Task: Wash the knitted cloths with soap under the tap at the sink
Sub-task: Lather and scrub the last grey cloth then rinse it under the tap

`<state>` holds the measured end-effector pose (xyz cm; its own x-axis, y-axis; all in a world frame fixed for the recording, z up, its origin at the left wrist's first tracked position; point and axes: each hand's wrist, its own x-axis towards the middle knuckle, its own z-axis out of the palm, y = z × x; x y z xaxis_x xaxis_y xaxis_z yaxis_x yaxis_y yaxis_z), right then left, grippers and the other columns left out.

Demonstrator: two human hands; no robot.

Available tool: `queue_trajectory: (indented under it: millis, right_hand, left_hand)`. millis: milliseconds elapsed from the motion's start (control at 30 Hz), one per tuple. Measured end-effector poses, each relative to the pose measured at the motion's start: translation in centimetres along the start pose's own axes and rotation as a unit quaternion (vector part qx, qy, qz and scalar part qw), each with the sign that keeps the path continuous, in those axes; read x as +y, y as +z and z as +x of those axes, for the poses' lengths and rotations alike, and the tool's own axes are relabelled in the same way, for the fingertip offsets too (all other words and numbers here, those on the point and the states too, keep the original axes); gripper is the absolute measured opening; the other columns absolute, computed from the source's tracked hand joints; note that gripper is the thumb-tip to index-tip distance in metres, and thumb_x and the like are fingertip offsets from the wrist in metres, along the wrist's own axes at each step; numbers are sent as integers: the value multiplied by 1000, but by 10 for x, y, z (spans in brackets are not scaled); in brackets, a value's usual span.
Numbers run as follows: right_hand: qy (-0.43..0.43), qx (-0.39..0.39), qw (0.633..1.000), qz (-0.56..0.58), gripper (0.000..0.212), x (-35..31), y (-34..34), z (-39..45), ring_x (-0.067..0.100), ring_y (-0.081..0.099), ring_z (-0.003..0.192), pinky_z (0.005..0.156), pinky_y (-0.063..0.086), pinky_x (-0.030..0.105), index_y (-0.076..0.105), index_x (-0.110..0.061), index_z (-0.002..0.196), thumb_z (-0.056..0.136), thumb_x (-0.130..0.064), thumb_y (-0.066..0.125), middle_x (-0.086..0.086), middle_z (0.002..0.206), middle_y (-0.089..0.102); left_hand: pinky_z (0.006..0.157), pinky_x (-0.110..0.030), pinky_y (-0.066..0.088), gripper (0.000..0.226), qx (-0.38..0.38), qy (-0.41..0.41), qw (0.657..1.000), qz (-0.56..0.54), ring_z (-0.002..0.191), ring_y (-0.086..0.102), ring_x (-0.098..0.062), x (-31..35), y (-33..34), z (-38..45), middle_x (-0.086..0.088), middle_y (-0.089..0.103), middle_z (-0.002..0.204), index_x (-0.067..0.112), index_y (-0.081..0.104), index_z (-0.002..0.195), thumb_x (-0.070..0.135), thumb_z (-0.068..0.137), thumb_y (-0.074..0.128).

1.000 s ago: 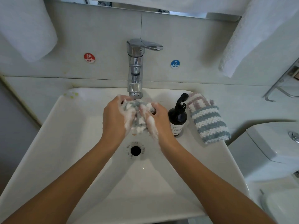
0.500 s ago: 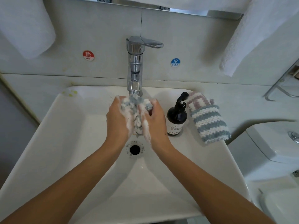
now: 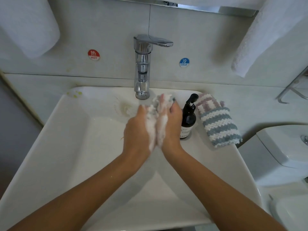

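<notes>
The left hand [image 3: 139, 129] and the right hand [image 3: 170, 125] are pressed together, palm to palm, with a soapy knitted cloth [image 3: 155, 110] squeezed between them; I think they rub it this way so the soap gets deep into the yarn; the fingers look mostly straight, but they are blurry, so I cannot tell just how each one lies; white foam [image 3: 150, 130] covers the cloth and the inner sides of both hands, and only small grey-blue bits of yarn peek out at the far end. The hands are held over the white sink [image 3: 70, 147], just near and a little right of the tap [image 3: 142, 67], so drips and foam fall into the bowl; I cannot see any water running. The sink is smooth and shiny, and the tap is bright metal with a flat handle on top. A dark soap bottle [image 3: 188, 120] with a black pump stands on the rim just right of the right hand, close enough to reach fast. A second knitted cloth [image 3: 218, 124] lies farther right on the rim; it looks thick, bumpy and soft, with blue-grey, white and pale purple stripes, and it looks dry, so I think it waits for its wash.
</notes>
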<state>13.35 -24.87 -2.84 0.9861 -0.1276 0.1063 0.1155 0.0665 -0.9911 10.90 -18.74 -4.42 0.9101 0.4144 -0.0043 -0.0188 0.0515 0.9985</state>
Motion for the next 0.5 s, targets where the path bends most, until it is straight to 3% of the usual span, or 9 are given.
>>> queue_trajectory:
  millis: [67, 133, 200, 233, 300, 367, 433, 500]
  right_hand:
    - [9, 33, 999, 14, 33, -5, -7, 7, 2, 41, 54, 56, 37, 20, 41, -19, 69, 102, -23, 44, -8, 62, 43]
    - [-1, 46, 999, 8, 28, -6, -10, 9, 1, 40, 56, 61, 38, 19, 41, -20, 74, 101, -18, 42, -8, 68, 43]
    - [-11, 41, 999, 5, 26, -8, -9, 9, 1, 40, 58, 62, 38, 19, 41, -22, 75, 101, -16, 42, -8, 70, 42]
    - [-12, 36, 999, 7, 28, -10, -8, 8, 1, 39, 59, 63, 38, 20, 41, -22, 74, 100, -16, 42, -9, 69, 42]
    - [-13, 20, 999, 22, 31, -11, -5, 5, 3, 38, 58, 61, 36, 23, 40, -23, 70, 99, -12, 42, -13, 63, 41]
    - [-21, -3, 1000, 6, 31, -9, -3, -1, 1, 37, 55, 58, 36, 20, 39, -21, 70, 99, -10, 43, -14, 58, 41]
    - [-38, -40, 998, -41, 27, -6, 0, -11, 0, 38, 54, 56, 36, 17, 41, -18, 74, 99, -9, 43, -13, 61, 43]
    - [-43, -80, 995, -52, 25, -3, 2, -22, -2, 40, 55, 56, 37, 15, 43, -17, 77, 100, -7, 41, -15, 63, 46]
  left_hand:
    - [70, -38, 53, 34, -30, 19, 998, 50, 77, 66, -29, -1, 3, -8, -3, 68, 70, 30, 59, 67, 38, 96, 43]
    - [69, -43, 57, 16, -41, 97, 987, 118, 76, 66, -27, -3, 2, -8, -1, 67, 74, 22, 59, 84, 34, 92, 51]
    - [71, -50, 56, 33, -45, 149, 976, 153, 78, 67, -33, -7, -1, -8, -12, 67, 80, 5, 59, 94, 36, 85, 52]
    - [72, -50, 56, 33, -39, 141, 983, 111, 78, 67, -34, -9, -2, -8, -16, 66, 80, 3, 59, 91, 35, 85, 52]
    - [73, -43, 53, 21, -20, 90, 995, 30, 73, 63, -29, -3, -1, -12, -10, 63, 73, 14, 60, 78, 30, 88, 52]
    - [70, -33, 50, 17, 4, 82, 997, 12, 67, 58, -14, 4, -1, -10, 4, 58, 68, 27, 56, 73, 32, 87, 47]
    - [63, -12, 45, 14, 39, 125, 990, 43, 62, 56, 3, 10, -4, -2, 10, 55, 70, 20, 57, 75, 20, 88, 52]
    - [57, -5, 39, 12, 78, 163, 978, 103, 60, 53, 10, 11, -8, 8, 8, 52, 70, 4, 57, 79, 1, 91, 56]
